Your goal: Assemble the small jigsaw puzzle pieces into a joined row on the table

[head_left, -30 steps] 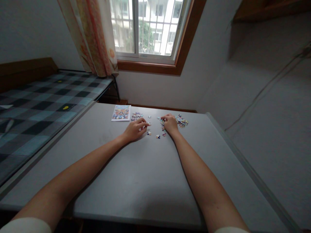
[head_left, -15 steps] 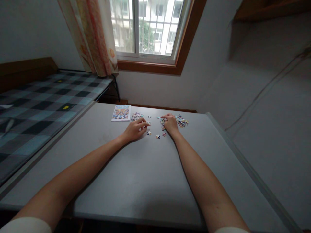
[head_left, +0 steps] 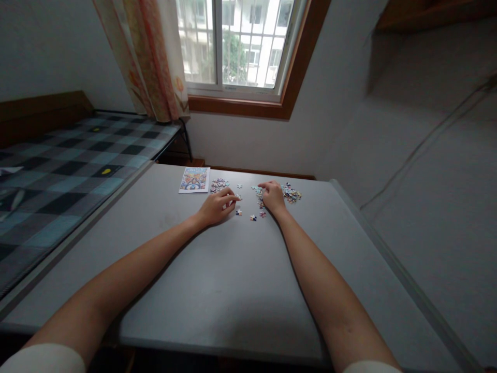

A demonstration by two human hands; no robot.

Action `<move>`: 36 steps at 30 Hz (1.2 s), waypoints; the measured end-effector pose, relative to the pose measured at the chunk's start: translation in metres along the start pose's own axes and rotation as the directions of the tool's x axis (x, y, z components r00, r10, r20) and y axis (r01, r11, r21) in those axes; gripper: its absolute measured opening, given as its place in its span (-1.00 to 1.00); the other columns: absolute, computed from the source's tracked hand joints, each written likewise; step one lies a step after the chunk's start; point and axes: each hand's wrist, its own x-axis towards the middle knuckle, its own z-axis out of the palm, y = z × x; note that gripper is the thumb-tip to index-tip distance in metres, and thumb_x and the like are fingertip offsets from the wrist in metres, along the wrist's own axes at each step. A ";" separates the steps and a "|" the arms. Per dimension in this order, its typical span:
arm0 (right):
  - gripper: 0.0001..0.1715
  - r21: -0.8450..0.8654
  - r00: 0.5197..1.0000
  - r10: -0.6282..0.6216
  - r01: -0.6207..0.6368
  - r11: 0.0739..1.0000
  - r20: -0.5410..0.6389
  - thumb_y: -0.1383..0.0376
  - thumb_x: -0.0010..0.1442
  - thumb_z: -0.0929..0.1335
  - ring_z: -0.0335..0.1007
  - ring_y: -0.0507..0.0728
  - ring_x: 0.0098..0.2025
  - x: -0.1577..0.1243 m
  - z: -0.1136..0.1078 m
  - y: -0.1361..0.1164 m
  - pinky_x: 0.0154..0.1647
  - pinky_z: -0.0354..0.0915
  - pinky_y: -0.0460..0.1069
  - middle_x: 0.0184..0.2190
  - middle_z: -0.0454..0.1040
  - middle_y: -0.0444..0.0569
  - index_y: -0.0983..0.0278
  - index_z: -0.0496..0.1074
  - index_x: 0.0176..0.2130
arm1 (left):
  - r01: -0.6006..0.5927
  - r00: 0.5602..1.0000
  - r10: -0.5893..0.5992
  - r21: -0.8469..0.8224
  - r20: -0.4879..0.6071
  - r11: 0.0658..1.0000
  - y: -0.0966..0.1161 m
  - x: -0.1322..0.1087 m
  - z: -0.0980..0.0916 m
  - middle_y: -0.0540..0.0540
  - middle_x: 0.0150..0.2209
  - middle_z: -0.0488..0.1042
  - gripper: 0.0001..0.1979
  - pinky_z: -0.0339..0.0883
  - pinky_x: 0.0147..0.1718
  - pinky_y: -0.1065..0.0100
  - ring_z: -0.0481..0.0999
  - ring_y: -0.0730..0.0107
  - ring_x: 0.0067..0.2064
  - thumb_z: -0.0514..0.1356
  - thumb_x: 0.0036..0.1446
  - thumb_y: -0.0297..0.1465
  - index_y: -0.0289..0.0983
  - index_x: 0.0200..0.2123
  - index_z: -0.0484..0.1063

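My left hand [head_left: 218, 206] rests on the table, fingers loosely bent and apart, its fingertips beside a pale jigsaw piece [head_left: 238, 197]. Nothing shows held in it. To its right, my right hand [head_left: 274, 197] lies over a spread of jigsaw pieces [head_left: 259, 196], partly covering them. Its index finger stretches left, close to a light blue piece [head_left: 254, 187]; the other fingers are bent and partly hidden. A heap of pieces [head_left: 292, 193] lies right of that hand. Another heap [head_left: 219, 185] sits just beyond my left hand. Nearer me lie a dark-and-white piece [head_left: 253, 218] and another piece [head_left: 238, 213].
A printed picture sheet [head_left: 194, 180] lies at the table's far left. The grey-white table [head_left: 217, 290] reaches toward the wall below a barred window [head_left: 248, 46]. At left stands a bed with a checked cover [head_left: 128, 150], and a curtain [head_left: 155, 62] hangs behind it.
Both hands stay almost in place, and the pieces lie as before. The whole view has shifted very slightly.
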 end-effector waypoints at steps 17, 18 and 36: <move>-0.81 -0.011 0.968 0.024 -0.022 1.000 0.251 0.37 0.06 0.35 0.40 0.06 -0.38 -0.012 -0.038 0.006 -0.28 0.28 -0.07 -0.39 0.55 0.00 0.34 0.55 -0.30 | 0.001 1.000 -0.001 0.007 0.030 1.000 -0.002 0.000 0.001 -0.09 -0.25 0.44 -0.82 0.33 -0.38 0.45 0.37 0.57 -0.42 0.10 0.22 -0.47 -0.30 -0.18 0.49; -0.81 -0.010 0.973 0.015 -0.013 1.000 0.232 0.37 0.06 0.34 0.39 0.06 -0.38 -0.016 -0.036 0.007 -0.27 0.28 -0.07 -0.40 0.54 -0.01 0.33 0.55 -0.30 | 0.001 1.000 -0.001 0.008 0.030 1.000 -0.001 0.000 0.001 -0.09 -0.25 0.44 -0.82 0.34 -0.37 0.44 0.37 0.57 -0.43 0.10 0.23 -0.47 -0.29 -0.18 0.49; -0.60 -0.079 0.968 -0.224 0.233 0.969 0.110 0.46 0.17 0.23 0.30 0.21 -0.05 -0.030 -0.016 0.015 0.08 0.19 0.13 -0.11 0.52 0.05 0.26 0.60 -0.18 | -0.008 1.000 0.008 0.014 0.018 1.000 0.004 0.001 0.000 -0.09 -0.26 0.44 -0.81 0.34 -0.37 0.47 0.39 0.58 -0.43 0.09 0.23 -0.47 -0.31 -0.18 0.50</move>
